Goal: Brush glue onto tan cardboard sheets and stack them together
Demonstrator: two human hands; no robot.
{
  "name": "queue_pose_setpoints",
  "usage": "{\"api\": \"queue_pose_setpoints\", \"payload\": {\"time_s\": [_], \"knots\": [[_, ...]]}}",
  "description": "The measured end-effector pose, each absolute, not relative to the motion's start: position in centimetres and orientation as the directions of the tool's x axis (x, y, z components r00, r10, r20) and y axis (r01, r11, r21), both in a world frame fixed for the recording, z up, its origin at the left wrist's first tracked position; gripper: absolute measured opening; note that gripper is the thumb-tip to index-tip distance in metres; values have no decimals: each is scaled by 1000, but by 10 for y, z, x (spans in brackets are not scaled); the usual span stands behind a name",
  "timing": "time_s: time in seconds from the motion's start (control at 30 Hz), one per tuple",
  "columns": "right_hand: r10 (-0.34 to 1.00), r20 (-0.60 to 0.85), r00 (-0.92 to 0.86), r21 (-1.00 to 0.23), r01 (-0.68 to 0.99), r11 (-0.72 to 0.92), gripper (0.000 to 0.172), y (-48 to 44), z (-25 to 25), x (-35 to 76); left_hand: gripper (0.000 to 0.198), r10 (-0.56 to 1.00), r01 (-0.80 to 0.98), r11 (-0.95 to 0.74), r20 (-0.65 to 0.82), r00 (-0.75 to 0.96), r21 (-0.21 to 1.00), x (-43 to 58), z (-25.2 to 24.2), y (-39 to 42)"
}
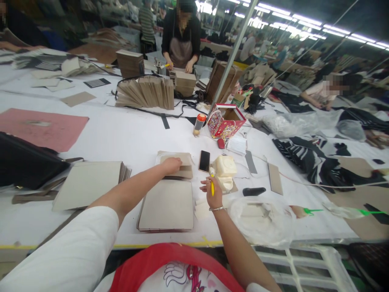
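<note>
My left hand reaches over a short stack of grey-brown cardboard pieces. Its fingers are pinched at the edge of a cardboard piece on top. Just nearer to me lies a stack of larger pale boards with rounded corners. My right hand is closed around a thin yellow-handled tool, held upright; its tip is too small to make out. That hand is beside a cream plastic container, stained and blocky. A dark phone lies flat between the cardboard stack and the container.
More boards and a black bag lie left. A plastic bag and a black object are on the right. Beyond stand a red-lidded jar and a red paper bag. A co-worker works across the table.
</note>
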State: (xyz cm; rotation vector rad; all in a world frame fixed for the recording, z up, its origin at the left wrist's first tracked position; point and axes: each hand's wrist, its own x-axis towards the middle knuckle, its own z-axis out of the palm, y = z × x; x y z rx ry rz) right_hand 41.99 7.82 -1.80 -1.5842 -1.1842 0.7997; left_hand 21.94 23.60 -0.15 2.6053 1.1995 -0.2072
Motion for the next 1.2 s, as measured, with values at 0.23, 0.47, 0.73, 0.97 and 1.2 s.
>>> {"api": "queue_pose_setpoints", "payload": {"time_s": [0.23,0.47,0.73,0.97,1.2], "knots": [[958,99,270,-879,475,-43,29,98,-11,388,7,941,456,-234,319,-117,859,199,37,198],[919,156,363,-871,489,-46,30,94,-8,363,19,940,-435,-5,-145,-309,901,197,24,132],[944,-13,330,-951,287,-113,33,47,-13,348,25,911,-648,71,-314,-267,758,183,16,85],[988,42,146,-905,425,-24,28,31,-20,378,32,922,-533,154,-316,-226,832,137,-4,53],[996,-83,8,-693,718,-64,24,21,-42,400,34,863,-19,455,-446,-236,890,96,-51,17]]}}
